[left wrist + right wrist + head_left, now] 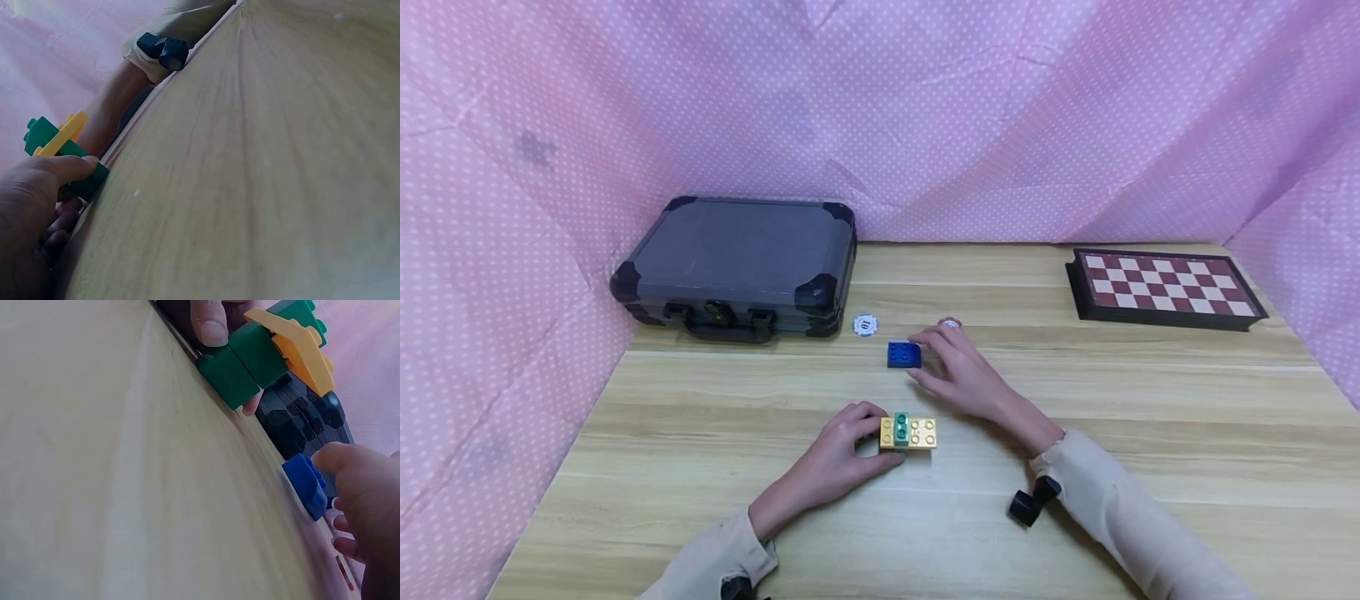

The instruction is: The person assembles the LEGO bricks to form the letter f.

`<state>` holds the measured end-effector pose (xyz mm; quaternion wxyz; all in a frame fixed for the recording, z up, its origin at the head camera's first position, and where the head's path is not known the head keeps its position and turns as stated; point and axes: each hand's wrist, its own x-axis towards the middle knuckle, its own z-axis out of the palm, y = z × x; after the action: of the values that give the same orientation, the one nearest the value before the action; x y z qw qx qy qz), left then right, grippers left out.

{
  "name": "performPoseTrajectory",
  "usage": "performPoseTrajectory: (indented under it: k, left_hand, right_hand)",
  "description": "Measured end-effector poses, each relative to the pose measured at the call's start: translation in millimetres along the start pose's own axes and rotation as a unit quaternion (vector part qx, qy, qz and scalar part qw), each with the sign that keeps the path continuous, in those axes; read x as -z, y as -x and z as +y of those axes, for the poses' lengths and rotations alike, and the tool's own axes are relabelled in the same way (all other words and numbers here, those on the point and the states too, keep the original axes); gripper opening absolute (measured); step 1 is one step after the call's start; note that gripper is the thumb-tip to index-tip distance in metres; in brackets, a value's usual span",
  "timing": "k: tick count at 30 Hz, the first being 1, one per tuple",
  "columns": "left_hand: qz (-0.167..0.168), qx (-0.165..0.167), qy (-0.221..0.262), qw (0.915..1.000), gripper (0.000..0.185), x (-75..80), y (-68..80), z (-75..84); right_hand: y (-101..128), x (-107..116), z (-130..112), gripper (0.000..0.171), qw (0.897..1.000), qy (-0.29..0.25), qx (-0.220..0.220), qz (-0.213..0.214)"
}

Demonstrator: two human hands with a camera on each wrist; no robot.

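My left hand (831, 458) holds a stack of toy building bricks (922, 433) between thumb and fingers. Green bricks (247, 362) form its lower part, a yellow brick (306, 353) lies across them, and a small green brick (901, 428) sits on top. Farther back, a blue brick (903, 355) with studs up lies on the table, its side curved in the right wrist view. My right hand (958, 371) reaches around the blue brick's right end, index fingertip by the far edge and thumb by the near edge, fingers loosely spread.
A grey case (745, 250) with black corners stands at the back left. Beside it lies a white-and-blue chip (865, 325); a red-edged chip (950, 322) shows just behind my right hand. A checkered board (1165, 283) lies at the back right, before a pink dotted cloth (955, 125).
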<state>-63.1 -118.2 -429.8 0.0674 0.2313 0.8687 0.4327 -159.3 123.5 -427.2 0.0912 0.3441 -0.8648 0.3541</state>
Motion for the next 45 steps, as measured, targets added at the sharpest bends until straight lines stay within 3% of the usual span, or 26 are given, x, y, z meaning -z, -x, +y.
performPoseTrajectory:
  k: [20,45]
  left_hand:
    - [-0.007,0.01,0.001,0.9999,0.033,-0.2,0.5,0.0]
    - [0.001,0.005,0.005,1.0,0.034,-1.3,1.0,-0.6]
  right_hand:
    - [-3.6,-4.6,1.5,0.053,0.998,0.027,-0.039,-0.043]
    - [-5.1,-5.4,1.1,0.041,0.998,0.023,-0.046,-0.043]
